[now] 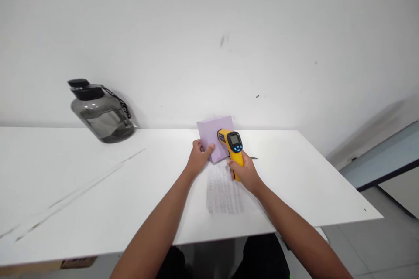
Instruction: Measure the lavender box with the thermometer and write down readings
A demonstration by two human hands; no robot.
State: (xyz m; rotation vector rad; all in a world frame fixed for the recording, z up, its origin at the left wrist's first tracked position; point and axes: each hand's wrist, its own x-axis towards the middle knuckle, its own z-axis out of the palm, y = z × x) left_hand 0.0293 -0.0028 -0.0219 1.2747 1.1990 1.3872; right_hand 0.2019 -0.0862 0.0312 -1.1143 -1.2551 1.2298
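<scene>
My left hand [200, 155] grips the lower left edge of a light purple box [209, 133], thumb on its front face and fingers behind. The box is held tilted near the wall. In my right hand [245, 171] is a yellow and black infrared thermometer [234, 151], fingers wrapped round its handle. Its nose points at the front of the box, and its small grey screen and blue buttons face me. Whether the nose touches the box I cannot tell. Below both hands a sheet of paper with lines of writing [224, 194] lies on the white table [98, 200].
A large grey see-through water bottle [103, 115] with a black lid and strap stands at the back left, by the wall [163, 43]. A thin dark pointed thing [254, 158] sticks out behind my right hand. The table's right edge drops to a tiled floor [353, 244].
</scene>
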